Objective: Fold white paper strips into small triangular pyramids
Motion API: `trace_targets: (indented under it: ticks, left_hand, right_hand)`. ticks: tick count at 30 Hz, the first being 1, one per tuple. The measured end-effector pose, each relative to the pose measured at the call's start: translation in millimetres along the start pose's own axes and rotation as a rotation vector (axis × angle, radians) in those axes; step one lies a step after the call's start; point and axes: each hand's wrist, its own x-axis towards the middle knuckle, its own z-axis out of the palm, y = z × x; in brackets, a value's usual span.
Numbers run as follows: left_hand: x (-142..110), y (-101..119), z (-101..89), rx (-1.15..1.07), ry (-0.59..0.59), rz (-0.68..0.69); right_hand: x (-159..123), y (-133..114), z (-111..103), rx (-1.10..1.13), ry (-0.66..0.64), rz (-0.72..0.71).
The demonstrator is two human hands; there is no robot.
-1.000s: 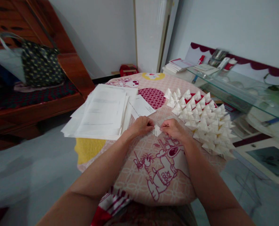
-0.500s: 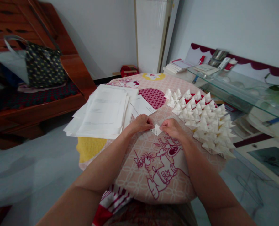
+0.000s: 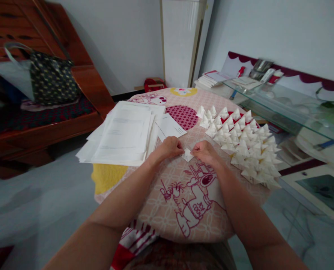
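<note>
A small folded paper [image 3: 187, 155] with printed text on it is held over the patterned tablecloth [image 3: 167, 210]. My left hand [image 3: 171, 147] pinches its left corner, fingers closed. At the opposite corner, my right hand [image 3: 205, 151] grips it between thumb and fingers. Just beyond my left hand lies a loose printed sheet [image 3: 171, 126]. Rows of white folded paper boats [image 3: 240, 138], pointed in the middle, stand on the table to the right of my right hand. Parts of the folded paper are covered by my fingertips.
A stack of printed sheets [image 3: 124, 131] lies at the table's left. Along the right runs a glass shelf [image 3: 285, 108] with books and small items. A wooden bench [image 3: 79, 120] bearing a dotted bag [image 3: 50, 77] stands at the left. A red bag [image 3: 153, 84] sits behind the table.
The folded paper has turned slightly, and its printed face shows more as a diamond shape. Both hands stay in nearly the same place, with my left hand slightly farther up.
</note>
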Motion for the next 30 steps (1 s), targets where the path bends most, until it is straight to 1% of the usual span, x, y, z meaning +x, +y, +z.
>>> trace_targets:
  ticks: [2, 6, 10, 18, 22, 24, 27, 30]
  left_hand:
    - [-0.1, 2.2, 1.0, 0.029, 0.017, -0.004]
    - [-0.1, 4.5, 1.8, 0.069, 0.018, 0.002]
    - [-0.8, 4.5, 1.8, 0.083, 0.005, 0.013]
    - [-1.9, 6.8, 1.2, 0.081, 0.012, -0.006]
    - [-2.4, 7.5, 0.6, 0.076, 0.006, -0.014]
    - [-2.5, 7.3, 1.0, 0.070, 0.009, -0.020]
    - [-1.9, 6.2, 2.2, 0.060, 0.021, -0.023]
    - [-1.2, 5.2, 3.0, 0.075, 0.022, -0.014]
  right_hand:
    - [0.6, 0.5, -0.6, 0.030, -0.027, 0.027]
    - [0.2, 1.9, -4.4, 0.164, -0.097, 0.082]
    - [-1.4, 2.4, -7.4, 0.195, -0.122, 0.081]
    - [1.9, 1.4, -0.4, 0.085, -0.061, 0.105]
    - [0.7, -7.6, 1.6, -0.079, 0.036, 0.098]
    - [0.3, -12.8, 1.6, -0.140, 0.063, 0.093]
    - [1.8, -16.5, 0.9, -0.158, 0.038, 0.099]
    - [4.2, -13.7, -0.4, -0.086, -0.015, 0.130]
